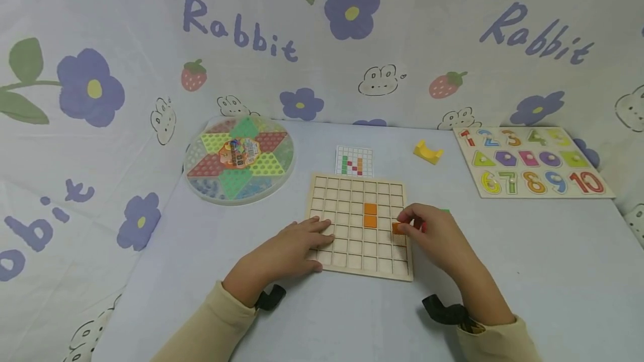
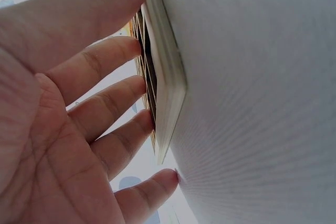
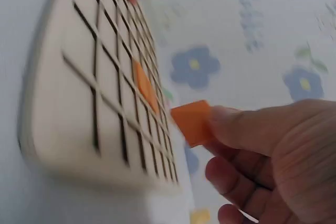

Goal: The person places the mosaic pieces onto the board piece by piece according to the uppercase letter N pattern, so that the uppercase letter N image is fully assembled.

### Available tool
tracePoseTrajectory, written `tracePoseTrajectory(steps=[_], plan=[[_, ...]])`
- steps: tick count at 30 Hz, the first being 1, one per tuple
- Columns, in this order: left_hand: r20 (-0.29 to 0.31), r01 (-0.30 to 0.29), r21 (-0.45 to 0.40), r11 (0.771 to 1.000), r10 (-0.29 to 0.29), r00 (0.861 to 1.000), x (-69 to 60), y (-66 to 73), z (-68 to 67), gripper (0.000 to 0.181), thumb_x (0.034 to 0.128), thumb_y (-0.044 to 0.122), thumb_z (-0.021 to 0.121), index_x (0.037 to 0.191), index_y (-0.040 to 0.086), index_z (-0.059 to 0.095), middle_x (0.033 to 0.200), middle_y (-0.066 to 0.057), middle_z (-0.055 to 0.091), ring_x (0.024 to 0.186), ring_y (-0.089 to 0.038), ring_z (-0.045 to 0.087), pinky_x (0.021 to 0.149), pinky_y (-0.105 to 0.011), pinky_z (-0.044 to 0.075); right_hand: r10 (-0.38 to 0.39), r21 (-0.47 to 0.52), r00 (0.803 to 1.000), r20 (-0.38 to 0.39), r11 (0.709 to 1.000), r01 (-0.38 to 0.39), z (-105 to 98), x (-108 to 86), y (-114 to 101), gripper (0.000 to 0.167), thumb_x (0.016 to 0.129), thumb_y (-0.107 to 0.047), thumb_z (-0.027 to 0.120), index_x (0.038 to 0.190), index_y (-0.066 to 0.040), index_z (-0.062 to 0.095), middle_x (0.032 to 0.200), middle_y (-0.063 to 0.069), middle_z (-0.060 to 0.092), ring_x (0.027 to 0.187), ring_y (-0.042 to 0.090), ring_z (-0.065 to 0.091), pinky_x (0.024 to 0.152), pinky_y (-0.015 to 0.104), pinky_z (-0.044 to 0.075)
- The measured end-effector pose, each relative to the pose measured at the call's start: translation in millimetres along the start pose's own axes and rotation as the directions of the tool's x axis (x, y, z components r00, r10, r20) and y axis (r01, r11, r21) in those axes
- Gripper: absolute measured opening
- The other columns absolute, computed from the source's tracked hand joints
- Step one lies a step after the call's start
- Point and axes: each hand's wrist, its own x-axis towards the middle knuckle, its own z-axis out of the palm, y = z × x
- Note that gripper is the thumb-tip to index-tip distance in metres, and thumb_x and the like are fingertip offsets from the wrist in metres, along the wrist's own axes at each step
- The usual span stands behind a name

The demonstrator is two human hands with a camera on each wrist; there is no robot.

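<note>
A wooden grid board (image 1: 354, 258) lies on the table, with two orange square tiles (image 1: 370, 221) set in neighbouring cells, one above the other. My right hand (image 1: 437, 236) pinches another orange tile (image 3: 191, 123) between thumb and fingers, over the board's right edge. In the right wrist view that tile is held apart from the board. My left hand (image 1: 294, 247) rests on the board's left edge with fingers spread, fingertips on the grid and thumb at the near corner. Red and green bits (image 1: 445, 210) show beside the right hand, mostly hidden by it.
A small card (image 1: 354, 152) printed with a coloured grid pattern lies just beyond the board. A yellow curved block (image 1: 428, 152) is to its right. At the far right lies a number-and-shape puzzle (image 1: 470, 163), and at the left a round star-patterned game board (image 1: 238, 183).
</note>
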Motion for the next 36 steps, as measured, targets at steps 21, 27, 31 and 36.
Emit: tracePoseTrajectory(steps=[21, 27, 31, 36], plan=[[0.001, 0.011, 0.012, 1.000, -0.011, 1.000, 1.1, -0.5, 1.3, 0.064, 0.0982, 0.024, 0.084, 0.158, 0.015, 0.061, 0.177, -0.006, 0.038, 0.168, -0.033, 0.027, 0.134, -0.062, 0.026, 0.020, -0.045, 0.996, 0.083, 0.999, -0.016, 44.0, 14.2, -21.4, 0.010, 0.100, -0.011, 0.080, 0.109, -0.015, 0.081, 0.108, 0.001, 0.076, 0.094, 0.020, 0.062, 0.087, 0.038, 0.056], [0.003, 0.011, 0.000, 1.000, -0.011, 1.000, 1.0, -1.0, 1.0, 0.064, 0.0985, 0.024, 0.083, 0.158, 0.015, 0.061, 0.177, -0.006, 0.038, 0.168, -0.033, 0.026, 0.134, -0.062, 0.026, 0.007, -0.070, 0.998, 0.064, 0.998, -0.002, 47.0, 14.7, -21.0, 0.011, 0.099, -0.011, 0.081, 0.110, -0.015, 0.081, 0.108, 0.002, 0.075, 0.096, 0.021, 0.062, 0.089, 0.039, 0.059], [0.002, 0.014, 0.002, 1.000, -0.014, 1.000, 0.6, -0.7, 0.7, 0.064, 0.0986, 0.024, 0.083, 0.158, 0.015, 0.061, 0.177, -0.006, 0.038, 0.168, -0.033, 0.026, 0.134, -0.063, 0.026, -0.014, -0.095, 0.999, 0.050, 0.995, 0.019, 49.4, 15.2, -20.0, 0.010, 0.099, -0.012, 0.081, 0.109, -0.014, 0.082, 0.108, 0.003, 0.074, 0.095, 0.021, 0.062, 0.087, 0.039, 0.059], [0.002, 0.019, 0.007, 1.000, -0.019, 1.000, 0.3, 0.4, 0.5, 0.064, 0.0986, 0.024, 0.083, 0.158, 0.015, 0.061, 0.177, -0.006, 0.038, 0.168, -0.033, 0.026, 0.134, -0.062, 0.026, -0.031, -0.136, 0.999, 0.034, 0.990, 0.035, 52.6, 15.3, -19.1, 0.008, 0.098, -0.013, 0.082, 0.106, -0.014, 0.083, 0.106, 0.003, 0.073, 0.091, 0.020, 0.061, 0.084, 0.036, 0.058]])
